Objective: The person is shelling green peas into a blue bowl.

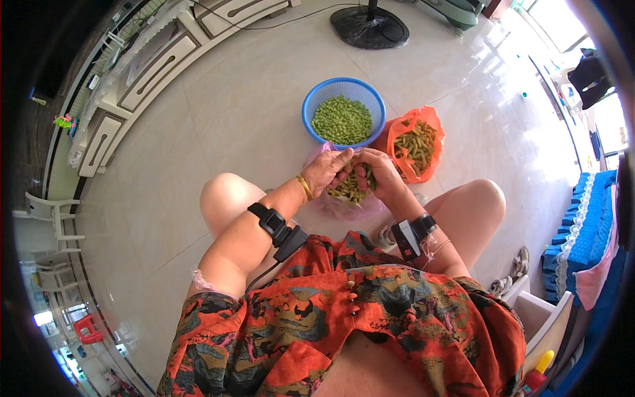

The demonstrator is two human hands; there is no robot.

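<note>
My left hand (327, 171) and my right hand (378, 168) meet over a pink plastic bag (342, 211) between my knees, with bean pods (349, 191) in it. Pods show in the curled fingers of my right hand. The fingertips of my left hand touch or nearly touch those of my right; what they pinch is too small to tell. Just beyond stands a blue plastic colander (304, 113) with a heap of shelled green beans (342, 119). Right of it, an orange plastic bag (436, 164) stands open, holding more bean pods (416, 144).
A black round stand base (369, 30) rests on the tiled floor at the top. Cream drawer cabinets (158, 69) curve along the left. Shoes (511, 273) and an open pale drawer (538, 312) are at the lower right, near a blue quilted cover (585, 228).
</note>
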